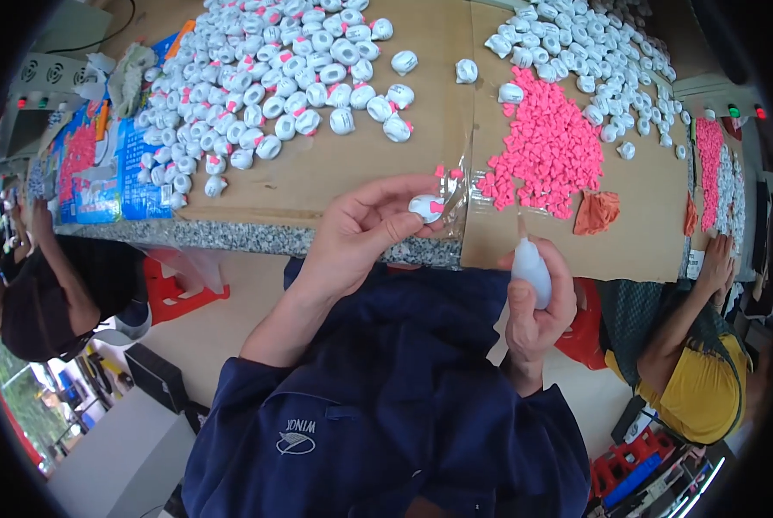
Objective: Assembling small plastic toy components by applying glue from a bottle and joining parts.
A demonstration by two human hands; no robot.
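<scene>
My left hand (361, 229) pinches a small rounded white plastic piece (423, 208) with a pink part on its side, just above the table's front edge. In my right hand (542, 298) is a white squeeze bottle (531, 274), its thin nozzle pointing up and away from me. The nozzle tip is apart from the white piece. Beyond the bottle lies a heap of small pink pieces (546, 142). A large spread of white pieces (257, 95), several with pink parts, covers the cardboard (291, 186) at the left.
More white pieces (589, 52) are piled at the back right. An orange-red crumpled cloth (596, 212) lies right of the pink heap. Clear tape (462, 164) runs along the cardboard seam. Co-workers sit at both sides, one in a yellow shirt (706, 388). Red stools (175, 289) stand below.
</scene>
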